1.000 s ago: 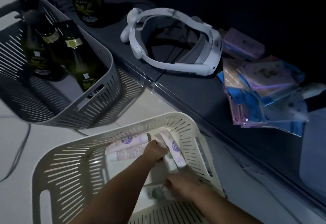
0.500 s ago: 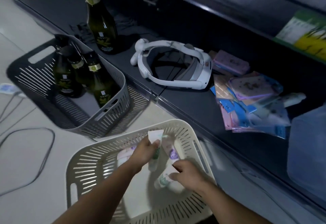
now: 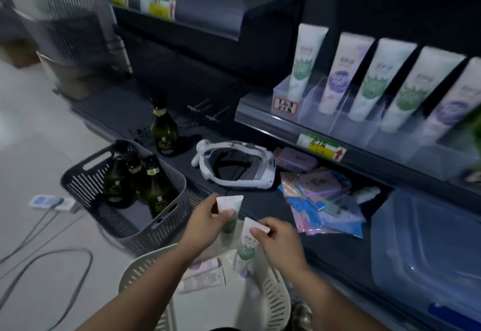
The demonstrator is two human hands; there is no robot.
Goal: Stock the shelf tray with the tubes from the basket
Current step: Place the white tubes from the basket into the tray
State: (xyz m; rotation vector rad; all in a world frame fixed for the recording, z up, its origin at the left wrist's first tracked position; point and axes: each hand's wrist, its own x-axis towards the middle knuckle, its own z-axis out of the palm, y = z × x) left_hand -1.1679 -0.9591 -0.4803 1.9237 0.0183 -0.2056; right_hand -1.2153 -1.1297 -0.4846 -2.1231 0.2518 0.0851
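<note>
Ok, head view, the only one we have. Our left hand (image 3: 205,222) grips the first tube (image 3: 231,201), thumb across its front and fingers behind. Its long axis is near vertical, flat crimped end up, lower end dim below the thumb. Our right hand (image 3: 281,242) pinches the second tube (image 3: 247,244) at its crimped corner. That tube hangs just beside the first, axis slightly tilted, crimp up toward the fingers, green print mid-body, bottom end over the white basket (image 3: 276,297). Both tubes are above the basket, well short of the shelf tray (image 3: 338,119). Spare tubes (image 3: 205,276) lie flat in the basket, long axes roughly crosswise. The clear divided tray sits on the upper right shelf. In it the stocked tubes (image 3: 307,62) stand in a row, crimps up, leaning right. Left of us is the grey basket (image 3: 166,226) with dark bottles (image 3: 117,177). A white headset (image 3: 234,174) and packets (image 3: 322,200) are on the low shelf.
</note>
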